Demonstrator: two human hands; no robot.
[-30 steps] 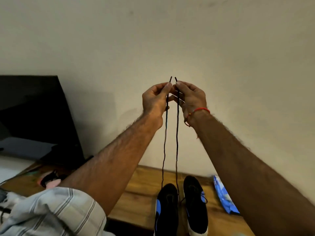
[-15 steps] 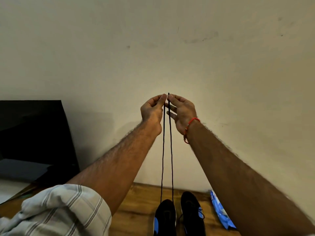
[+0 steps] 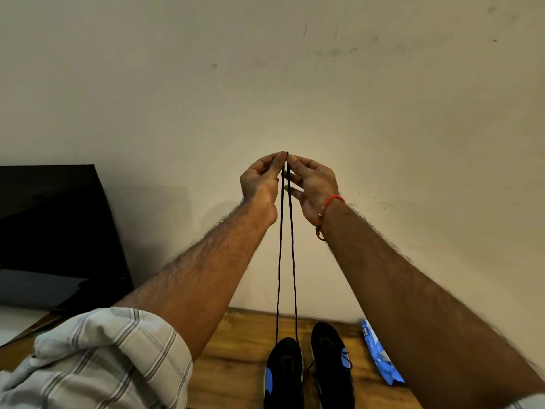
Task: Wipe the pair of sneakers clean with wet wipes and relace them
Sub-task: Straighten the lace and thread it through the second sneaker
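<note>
Hands pinch lace ends together; sneaker heels cut off.

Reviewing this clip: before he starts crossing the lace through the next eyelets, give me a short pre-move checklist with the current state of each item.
1. Both lace ends held: ok, left hand and right hand pinch the tips together.
2. Ends level: ok, tips meet at one height.
3. Strands untangled: ok, two straight lines run down to the left sneaker.
4. Lace seated in the bottom eyelets: cannot tell, too dark.
5. Sneaker flat on the table: ok.
6. Right sneaker finished: cannot tell; some lace shows on it.
</note>
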